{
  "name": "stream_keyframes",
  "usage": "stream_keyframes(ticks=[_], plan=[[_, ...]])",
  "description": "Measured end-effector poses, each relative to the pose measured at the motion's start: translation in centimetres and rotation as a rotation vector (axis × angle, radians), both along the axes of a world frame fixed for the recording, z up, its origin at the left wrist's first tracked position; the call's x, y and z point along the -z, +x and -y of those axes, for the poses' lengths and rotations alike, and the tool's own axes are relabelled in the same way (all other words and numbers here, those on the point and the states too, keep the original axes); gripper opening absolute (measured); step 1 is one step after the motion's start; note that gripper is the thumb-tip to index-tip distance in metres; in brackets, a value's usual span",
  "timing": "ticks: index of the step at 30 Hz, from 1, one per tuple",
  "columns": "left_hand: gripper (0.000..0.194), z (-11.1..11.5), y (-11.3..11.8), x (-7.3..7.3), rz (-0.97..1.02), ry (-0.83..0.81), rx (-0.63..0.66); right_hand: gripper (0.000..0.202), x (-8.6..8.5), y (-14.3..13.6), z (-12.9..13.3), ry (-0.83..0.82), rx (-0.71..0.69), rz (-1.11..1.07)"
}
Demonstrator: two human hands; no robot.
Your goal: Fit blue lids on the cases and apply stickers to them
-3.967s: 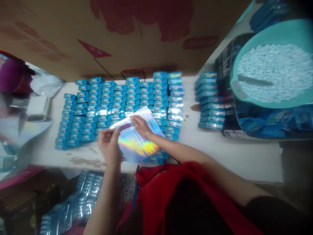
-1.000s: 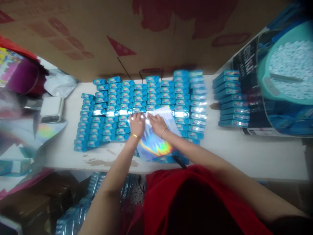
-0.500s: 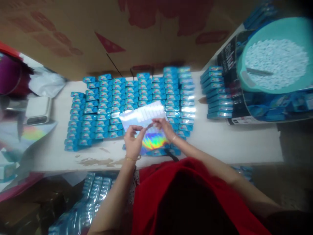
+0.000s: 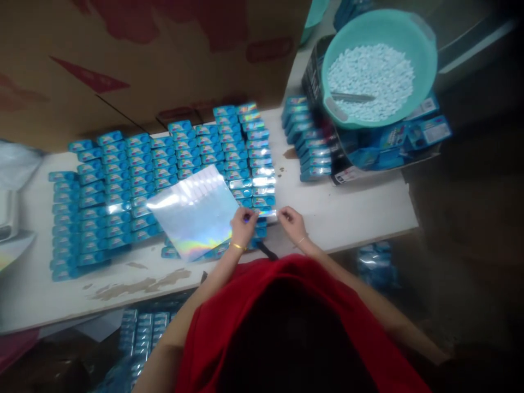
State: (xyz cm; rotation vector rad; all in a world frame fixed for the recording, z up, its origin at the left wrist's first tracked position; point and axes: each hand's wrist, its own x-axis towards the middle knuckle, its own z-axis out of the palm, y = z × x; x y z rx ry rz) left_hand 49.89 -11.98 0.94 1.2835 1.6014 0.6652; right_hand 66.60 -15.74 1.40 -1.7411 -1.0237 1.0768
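Note:
My left hand [image 4: 244, 225] is closed, pinching one end of a narrow shiny strip [image 4: 268, 213], which looks like a holographic sticker. At the strip's other end, the fingers of my right hand [image 4: 292, 225] are pinched together. The strip stretches level between both hands over the near end of the rightmost row of small blue boxes [image 4: 262, 146]. Whether it touches a box I cannot tell. Left of my hands, a silvery rainbow-sheen sheet [image 4: 194, 210] lies across the boxes. Several more rows of blue boxes [image 4: 117, 183] stand on the white table [image 4: 347, 213].
A turquoise basin [image 4: 423, 60] of small pale pieces, with a metal tool [image 4: 352, 97] in it, rests on a black carton [image 4: 317, 71] at the right. Blue boxes [image 4: 313, 158] stack beside it. A large cardboard box [image 4: 184, 65] walls off the back.
Both hands have moved off the sheet to its right, taking the strip along and drawing it straight over the rightmost boxes. The camera view has turned toward the right.

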Motion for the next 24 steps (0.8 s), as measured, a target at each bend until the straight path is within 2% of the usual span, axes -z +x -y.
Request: stream_keyframes(ticks=[4,9,18,22,24], plan=[[0.008,-2.0,2.8,0.3,-0.284,0.104,0.080,0.021,2.1,2.4,-1.7,0.073,-0.028,0.164],[0.010,-3.8,4.4,0.7,-0.458,0.118,0.166,0.019,4.0,3.8,-3.3,0.091,-0.126,0.347],[0.012,-4.1,5.0,1.8,-0.627,0.195,0.257,0.018,6.2,3.9,-3.5,0.021,-0.190,0.420],[0.017,-3.9,4.7,1.4,-0.699,0.207,0.285,0.016,7.0,3.1,-3.3,-0.017,-0.124,0.362],[0.026,-3.5,4.1,1.1,-0.720,0.235,0.339,0.026,7.2,2.6,-2.7,0.001,-0.069,0.354]])
